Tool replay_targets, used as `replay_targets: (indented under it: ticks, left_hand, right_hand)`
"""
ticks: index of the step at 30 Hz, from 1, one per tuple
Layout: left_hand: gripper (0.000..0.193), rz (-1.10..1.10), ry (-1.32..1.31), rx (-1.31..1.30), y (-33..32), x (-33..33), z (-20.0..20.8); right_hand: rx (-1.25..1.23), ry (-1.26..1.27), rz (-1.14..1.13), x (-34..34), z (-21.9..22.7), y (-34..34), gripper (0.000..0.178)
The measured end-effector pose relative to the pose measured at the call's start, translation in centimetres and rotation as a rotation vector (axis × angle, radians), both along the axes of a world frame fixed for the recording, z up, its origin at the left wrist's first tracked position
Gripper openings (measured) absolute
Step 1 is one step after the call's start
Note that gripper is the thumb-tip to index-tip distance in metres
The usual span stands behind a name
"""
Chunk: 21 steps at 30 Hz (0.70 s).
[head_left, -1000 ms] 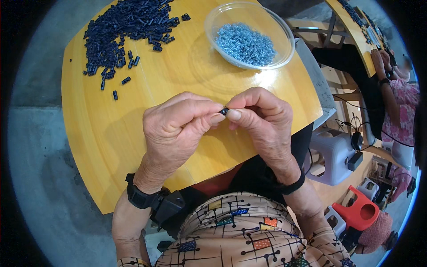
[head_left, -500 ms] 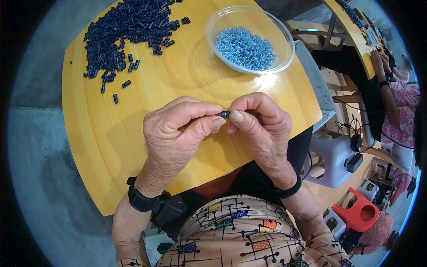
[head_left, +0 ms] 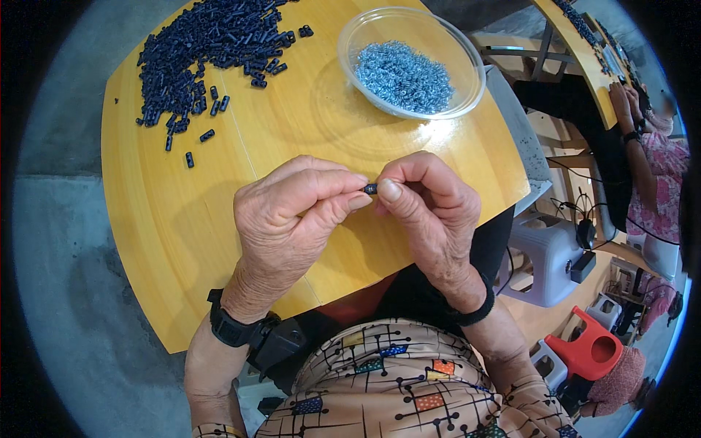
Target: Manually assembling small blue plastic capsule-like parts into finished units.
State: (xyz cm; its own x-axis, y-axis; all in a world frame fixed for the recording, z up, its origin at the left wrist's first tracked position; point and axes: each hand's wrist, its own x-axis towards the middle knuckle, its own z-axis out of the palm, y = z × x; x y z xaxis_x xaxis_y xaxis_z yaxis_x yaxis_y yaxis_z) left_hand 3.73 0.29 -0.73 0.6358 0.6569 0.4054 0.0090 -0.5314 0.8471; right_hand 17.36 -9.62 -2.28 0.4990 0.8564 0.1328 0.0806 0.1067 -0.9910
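Observation:
Between my two hands, above the near part of the yellow table [head_left: 182, 219], is a small black cylindrical piece [head_left: 371, 189]. My left hand [head_left: 292, 201] pinches its left end between thumb and forefinger. The thumb and forefinger of my right hand [head_left: 427, 201] grip its right end, so most of the piece is covered. A heap of similar black pieces [head_left: 212, 51] with holes in them lies at the far left. A clear round plastic bowl [head_left: 467, 102] at the far right holds many small shiny metal parts [head_left: 405, 77], perhaps screws.
A few loose black pieces [head_left: 190, 160] lie between the heap and my left hand. Right of the table stand a pale plastic stool [head_left: 540, 263] and a red chair [head_left: 591, 347]. Another person's hands [head_left: 624, 102] rest at a second table [head_left: 584, 51] at the upper right.
Both hands stay in nearly the same place. The black piece has turned slightly in my fingers, and the fingertips have shifted a little.

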Motion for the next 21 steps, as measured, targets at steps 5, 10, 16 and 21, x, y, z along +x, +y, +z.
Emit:
replay_targets:
  ticks: [5,10,16,21]
  left_hand:
    - [0.016,-0.005,-0.008,0.048,0.1,0.03,0.03]
    - [0.016,-0.005,-0.012,0.089,0.22,0.01,-0.1]
    - [0.015,0.0,-0.005,0.111,0.29,0.14,0.15]
    - [0.015,-0.016,-0.006,0.139,0.31,0.1,0.16]
  right_hand:
    - [0.023,-0.136,-0.038,0.03,-0.08,-0.05,0.01]
    - [0.076,-0.242,-0.063,0.05,-0.32,0.03,0.011]
    - [0.086,-0.173,-0.041,0.16,-0.39,-0.02,0.011]
    - [0.062,-0.018,0.047,0.65,-0.36,-0.19,0.013]
